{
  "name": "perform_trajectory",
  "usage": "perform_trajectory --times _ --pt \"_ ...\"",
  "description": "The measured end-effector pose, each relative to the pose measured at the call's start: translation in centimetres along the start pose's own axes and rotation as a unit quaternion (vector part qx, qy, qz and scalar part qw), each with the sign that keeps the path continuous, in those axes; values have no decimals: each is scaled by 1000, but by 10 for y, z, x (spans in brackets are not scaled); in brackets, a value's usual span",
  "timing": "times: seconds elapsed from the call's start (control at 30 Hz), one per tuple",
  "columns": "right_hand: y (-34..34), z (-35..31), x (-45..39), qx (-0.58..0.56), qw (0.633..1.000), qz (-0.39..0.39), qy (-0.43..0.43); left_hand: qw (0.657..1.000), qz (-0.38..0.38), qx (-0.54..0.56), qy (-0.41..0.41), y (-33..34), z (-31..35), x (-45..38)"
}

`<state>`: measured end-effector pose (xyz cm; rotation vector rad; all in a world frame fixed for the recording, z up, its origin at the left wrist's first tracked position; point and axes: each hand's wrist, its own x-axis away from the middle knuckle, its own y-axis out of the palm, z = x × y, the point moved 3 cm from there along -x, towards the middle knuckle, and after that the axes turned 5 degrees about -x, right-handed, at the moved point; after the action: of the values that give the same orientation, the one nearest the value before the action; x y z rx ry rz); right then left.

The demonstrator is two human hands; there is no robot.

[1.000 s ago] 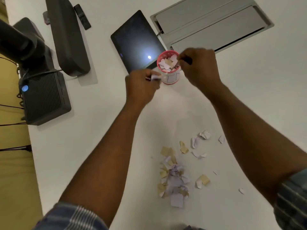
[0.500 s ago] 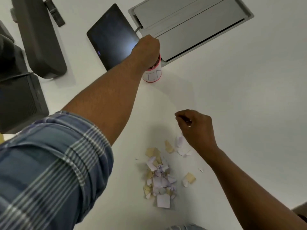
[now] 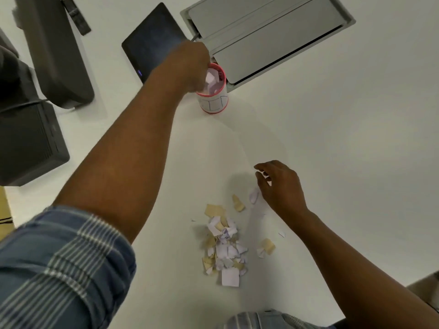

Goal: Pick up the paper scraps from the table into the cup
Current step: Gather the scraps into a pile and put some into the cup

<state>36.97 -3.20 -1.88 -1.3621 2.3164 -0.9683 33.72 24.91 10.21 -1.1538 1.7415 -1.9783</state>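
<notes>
My left hand [image 3: 187, 65] is stretched out over the cup [image 3: 215, 96], knuckles up and blurred, with the fingers hanging at the near rim; I cannot tell whether they are spread or pinching anything. The cup is white with a pink rim and base, stands upright on the white tabletop [image 3: 332, 143], and already holds pale scraps that show above its rim. It sits just in front of a grey recessed panel [image 3: 268, 36] set into the tabletop, with a dark tablet [image 3: 152, 46] lying flat to its left, partly behind my forearm.

My right hand [image 3: 280, 186] is well apart from the cup, nearer to me, hovering low over the tabletop with the fingers loosely curled and parted, nothing visibly between them. One white scrap [image 3: 253, 195] lies just at its fingertips, and a tan scrap [image 3: 238, 203] lies beside that.

The main heap of paper scraps [image 3: 224, 248], white, lilac and tan, lies below and to the left of the right hand. A tan and white pair [image 3: 266, 247] lies a little off to the heap's right, and a tiny white fleck [image 3: 281, 234] lies close to my right forearm.

Dark grey equipment [image 3: 28, 138] fills the tabletop's left edge.
</notes>
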Motion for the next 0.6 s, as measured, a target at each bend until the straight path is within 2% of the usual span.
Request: perform_trajectory --times 0.07,0.1,0.13,0.27,0.33,0.43,0.6 --pt "-7 6 5 23 1000 16 -2 996 86 -10 -4 8 -11 24" --pt "-10 10 8 42 999 24 0 992 127 18 -6 19 -18 43" --pt "-13 15 10 65 997 31 8 987 137 80 -19 33 -24 62" --pt "-17 34 18 148 985 10 85 952 104 276 -86 117 -40 139" --pt "-14 36 23 170 981 -21 92 945 93 293 -113 160 -39 177" --pt "-4 28 31 177 980 -69 56 942 67 298 -139 210 -32 228" --pt "22 3 57 149 976 -157 -11 933 31 333 -134 247 -4 284"
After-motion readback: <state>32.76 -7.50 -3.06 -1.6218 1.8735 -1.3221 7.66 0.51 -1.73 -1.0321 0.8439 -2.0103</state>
